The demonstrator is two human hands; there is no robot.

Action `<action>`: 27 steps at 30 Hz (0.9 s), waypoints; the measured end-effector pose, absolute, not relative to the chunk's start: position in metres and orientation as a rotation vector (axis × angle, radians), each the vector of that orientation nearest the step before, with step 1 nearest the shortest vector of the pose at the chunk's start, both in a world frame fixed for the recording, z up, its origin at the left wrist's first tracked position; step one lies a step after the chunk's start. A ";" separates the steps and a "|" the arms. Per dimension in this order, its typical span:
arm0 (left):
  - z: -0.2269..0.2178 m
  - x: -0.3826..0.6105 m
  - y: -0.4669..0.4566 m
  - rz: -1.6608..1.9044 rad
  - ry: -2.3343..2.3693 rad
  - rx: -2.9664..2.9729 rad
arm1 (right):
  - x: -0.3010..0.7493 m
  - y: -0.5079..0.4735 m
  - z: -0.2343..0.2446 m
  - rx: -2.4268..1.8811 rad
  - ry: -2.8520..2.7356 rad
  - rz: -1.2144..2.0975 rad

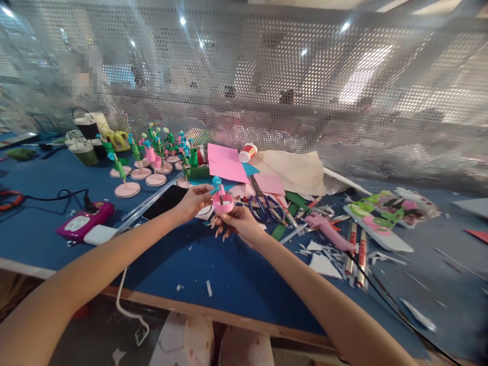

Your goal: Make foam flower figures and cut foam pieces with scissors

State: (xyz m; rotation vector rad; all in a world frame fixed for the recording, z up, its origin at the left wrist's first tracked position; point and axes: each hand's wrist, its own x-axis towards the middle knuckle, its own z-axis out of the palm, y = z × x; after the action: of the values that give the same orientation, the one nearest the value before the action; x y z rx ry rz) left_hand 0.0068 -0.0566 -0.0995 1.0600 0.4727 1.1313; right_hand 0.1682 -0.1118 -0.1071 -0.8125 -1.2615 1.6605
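A small paper craft piece is held up over the front of the blue table, between my two hands. It has a pink ring-shaped band below and a bright blue folded tip on top. My left hand pinches it from the left side, near the blue part. From below and right, the thumb and fingers of my right hand close on the pink band. Just right of my hands lie dark-handled scissors. A black phone rests behind my left forearm.
Several similar paper figures stand on round pink bases at back left. A magenta power strip lies left. Pink paper, brown paper, a pink glue gun with its cord and white scraps lie right. Behind rises a perforated metal screen.
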 end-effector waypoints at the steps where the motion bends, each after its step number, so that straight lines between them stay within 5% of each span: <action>1: -0.099 0.007 -0.057 1.116 0.482 1.047 | 0.168 -0.112 -0.108 -0.823 -1.266 1.658; 27: -0.091 0.013 -0.064 1.050 0.561 0.862 | 0.168 -0.115 -0.101 -1.002 -1.260 1.636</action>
State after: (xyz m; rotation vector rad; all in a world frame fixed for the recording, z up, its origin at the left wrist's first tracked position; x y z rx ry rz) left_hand 0.0133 -0.0640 -0.0913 0.8619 0.5615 1.0498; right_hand 0.1678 -0.1149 -0.1011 -1.0023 -1.2596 1.6356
